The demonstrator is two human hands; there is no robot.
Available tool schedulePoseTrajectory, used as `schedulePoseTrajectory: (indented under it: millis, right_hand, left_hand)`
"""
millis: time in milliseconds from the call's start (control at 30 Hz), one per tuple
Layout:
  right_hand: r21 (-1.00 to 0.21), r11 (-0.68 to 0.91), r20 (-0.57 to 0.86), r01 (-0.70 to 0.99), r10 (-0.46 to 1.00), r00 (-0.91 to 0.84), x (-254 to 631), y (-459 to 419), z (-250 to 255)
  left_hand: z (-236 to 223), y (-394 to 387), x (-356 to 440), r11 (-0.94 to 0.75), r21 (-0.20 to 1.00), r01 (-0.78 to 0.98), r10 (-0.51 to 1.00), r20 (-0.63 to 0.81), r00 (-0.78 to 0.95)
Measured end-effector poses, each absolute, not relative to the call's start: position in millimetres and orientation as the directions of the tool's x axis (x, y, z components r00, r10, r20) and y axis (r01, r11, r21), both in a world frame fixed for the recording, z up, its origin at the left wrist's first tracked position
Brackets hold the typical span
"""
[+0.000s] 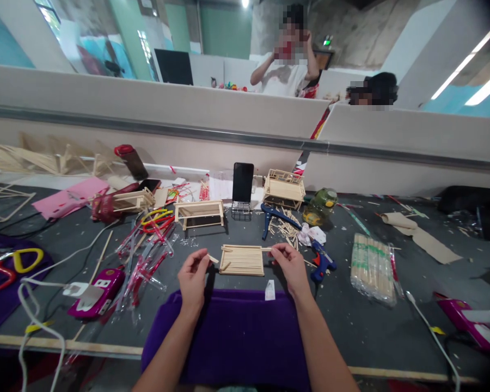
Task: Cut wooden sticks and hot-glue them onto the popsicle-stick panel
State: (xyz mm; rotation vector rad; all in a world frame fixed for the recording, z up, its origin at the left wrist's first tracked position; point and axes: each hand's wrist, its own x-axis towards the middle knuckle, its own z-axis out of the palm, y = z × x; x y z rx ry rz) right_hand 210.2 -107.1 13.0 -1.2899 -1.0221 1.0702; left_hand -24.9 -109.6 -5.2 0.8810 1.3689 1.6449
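A small panel of wooden sticks [242,261] lies flat on the dark table between my hands, just past a purple cloth [240,337]. Pinched in the fingers of my left hand [195,272] is a short wooden stick [213,259], at the panel's left side. My right hand [288,264] has thumb and forefinger closed on another thin wooden stick [267,249], near the panel's upper right corner. Two short pieces rest on the panel's left part.
Behind the panel stand a wooden stick frame [200,214], a phone on a wire stand [242,185] and a small wooden model [283,190]. A blue glue gun [322,261], blue cutter [275,218] and bagged sticks [372,267] lie right. Plastic wrappers [147,261] and scissors [12,267] lie left.
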Motion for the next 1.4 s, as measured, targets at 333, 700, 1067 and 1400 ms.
schedulePoseTrajectory:
  millis: [333, 700, 1067, 1400]
  right_hand:
    - [-0.991, -0.121, -0.134, -0.065, 0.96, 0.247, 217, -128, -5]
    - [-0.903, -0.21, -0.297, -0.375, 0.936, 0.192, 206, -124, -3]
    - [-0.972, -0.115, -0.171, -0.204, 0.943, 0.285, 212, -115, 6]
    - [-0.94, -0.01, -0.007, 0.34, 1.0, 0.01, 176, -94, 20]
  left_hand:
    - [-11, -109, -32, 0.04, 0.968, -0.25, 0.919, -0.134, -0.372]
    - [0, -99, -19, 0.169, 0.856, -0.488, 0.929, -0.304, -0.213]
    - [-4, -94, -25, 0.124, 0.877, -0.464, 0.918, -0.279, -0.282]
    - [-6, -74, -23, 0.064, 0.89, -0.452, 0.941, -0.204, -0.268]
